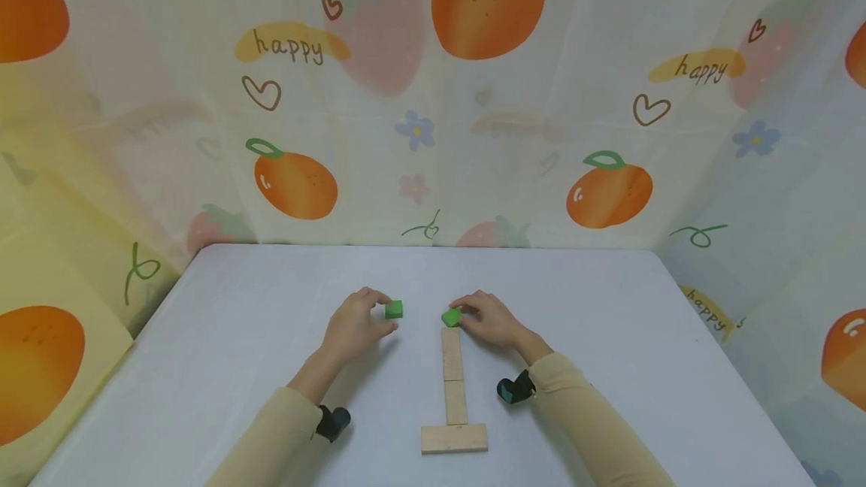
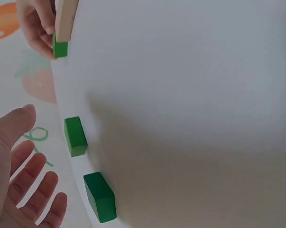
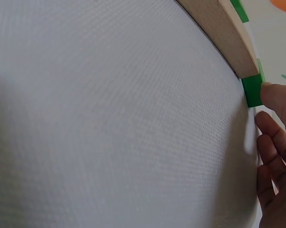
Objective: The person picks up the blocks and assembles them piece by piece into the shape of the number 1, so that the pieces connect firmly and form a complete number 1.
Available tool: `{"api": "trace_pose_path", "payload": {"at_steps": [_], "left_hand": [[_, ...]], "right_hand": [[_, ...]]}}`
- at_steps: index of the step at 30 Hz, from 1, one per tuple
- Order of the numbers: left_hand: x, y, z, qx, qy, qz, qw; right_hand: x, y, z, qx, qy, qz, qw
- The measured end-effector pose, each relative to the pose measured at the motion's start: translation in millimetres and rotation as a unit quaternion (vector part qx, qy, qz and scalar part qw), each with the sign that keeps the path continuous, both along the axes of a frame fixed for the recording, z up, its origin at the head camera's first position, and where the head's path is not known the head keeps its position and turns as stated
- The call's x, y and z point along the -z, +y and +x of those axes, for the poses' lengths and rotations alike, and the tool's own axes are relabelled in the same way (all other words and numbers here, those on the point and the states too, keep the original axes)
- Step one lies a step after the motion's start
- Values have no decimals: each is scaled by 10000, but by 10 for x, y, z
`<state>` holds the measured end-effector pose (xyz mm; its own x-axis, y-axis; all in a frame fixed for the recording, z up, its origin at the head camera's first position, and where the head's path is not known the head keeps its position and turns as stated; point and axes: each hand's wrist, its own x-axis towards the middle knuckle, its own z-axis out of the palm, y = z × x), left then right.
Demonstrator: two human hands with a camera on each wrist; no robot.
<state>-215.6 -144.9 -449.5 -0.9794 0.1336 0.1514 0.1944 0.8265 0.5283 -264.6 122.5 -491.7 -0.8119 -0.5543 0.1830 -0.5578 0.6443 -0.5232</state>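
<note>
My left hand [image 1: 353, 327] is by a green block [image 1: 394, 310], thumb and fingers spread around it. In the left wrist view that hand [image 2: 26, 175] stands apart from the green block [image 2: 75, 136], and a darker green block [image 2: 100, 197] lies nearby. With thumb and fingers, my right hand [image 1: 492, 319] pinches another green block [image 1: 451, 317] at the far end of a line of wooden blocks [image 1: 452, 355]. In the right wrist view its thumb presses this block [image 3: 252, 91], right at the end of a wooden block [image 3: 223, 33].
A wooden block [image 1: 454, 439] lies crosswise at the near end of the line. The white table [image 1: 257, 276] has a patterned cloth [image 1: 433, 134] hanging behind it. Dark wrist cameras [image 1: 334, 424] hang below both wrists.
</note>
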Motion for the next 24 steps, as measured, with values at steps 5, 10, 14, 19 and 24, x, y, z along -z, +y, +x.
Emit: {"api": "trace_pose_path", "payload": {"at_steps": [5,10,14,19,24], "left_hand": [[7,-32,-102,-156,-160,28,9997],[45,-51,-202,-220,-219,-12,9995],[83,-51,-263,-286,-346,-119,9989],[97,-35,-302,-497,-670,-246,9962],[105,-37,-313,-612,-809,-310,9944]], "right_hand": [[-2,-8,1,26,-31,7,10000],[-3,-7,3,53,-38,47,10000],[-13,-3,7,28,-22,68,10000],[-13,5,7,-46,20,-31,10000],[18,13,-3,-60,46,-32,10000]]}}
